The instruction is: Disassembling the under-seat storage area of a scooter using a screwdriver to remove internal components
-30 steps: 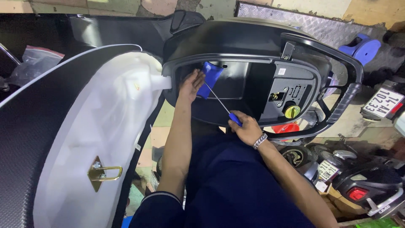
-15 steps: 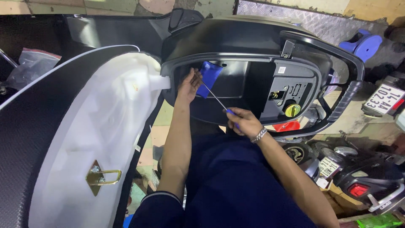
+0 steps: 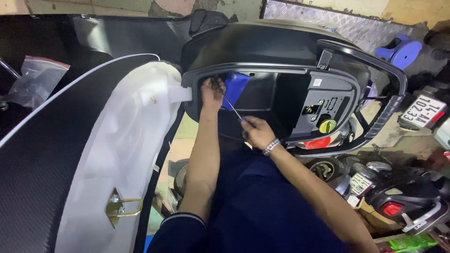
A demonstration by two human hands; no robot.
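Note:
My left hand (image 3: 212, 92) reaches into the black under-seat compartment (image 3: 262, 100) of a scooter and presses on its near left wall, beside a blue sheet (image 3: 235, 84) stuck inside. My right hand (image 3: 257, 132) grips a thin screwdriver (image 3: 231, 107) by its blue handle. The metal shaft slants up and left toward my left fingers. A beaded bracelet (image 3: 271, 146) circles my right wrist. The shaft's tip is hidden behind my left hand.
The raised seat (image 3: 61, 154), black outside and white beneath, stands at left with a brass latch loop (image 3: 123, 206). A yellow fuel cap (image 3: 326, 125) and a red tail light (image 3: 316, 143) sit at right. Other scooters and number plates (image 3: 423, 111) crowd the right side.
Both hands have shifted slightly left inside the compartment. My left hand now covers the screwdriver tip at the left wall, and my right hand has followed with the handle.

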